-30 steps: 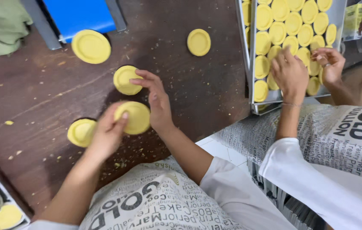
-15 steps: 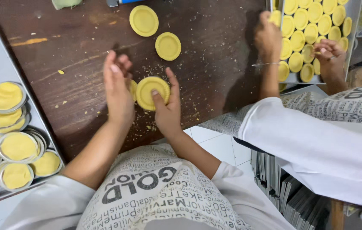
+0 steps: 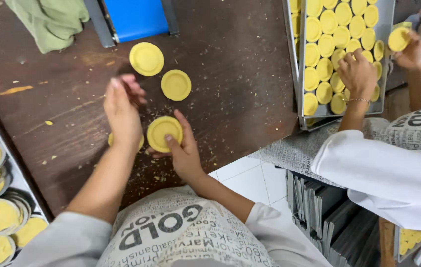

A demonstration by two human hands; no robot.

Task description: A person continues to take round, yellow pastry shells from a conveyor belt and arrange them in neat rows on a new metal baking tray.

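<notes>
Nearest, right hand [image 3: 183,153] grips a dough disc [image 3: 163,132] on the table [image 3: 240,89], thumb on top. Left hand [image 3: 121,113] just beside it, fingers loose, over another disc [image 3: 141,143]. Farther: 2 discs [image 3: 146,58], co-worker's tray [image 3: 297,74].

The left hand [image 3: 121,116] now stands edge-up with fingers spread, lifted off the dough disc [image 3: 164,133] it pressed half a second ago; only the right hand [image 3: 183,151] holds that disc, thumb on its rim. A second disc [image 3: 140,143] peeks from under the left wrist. The co-worker's far hand [image 3: 411,49] now lifts a disc [image 3: 398,39] off the tray [image 3: 297,74].
</notes>
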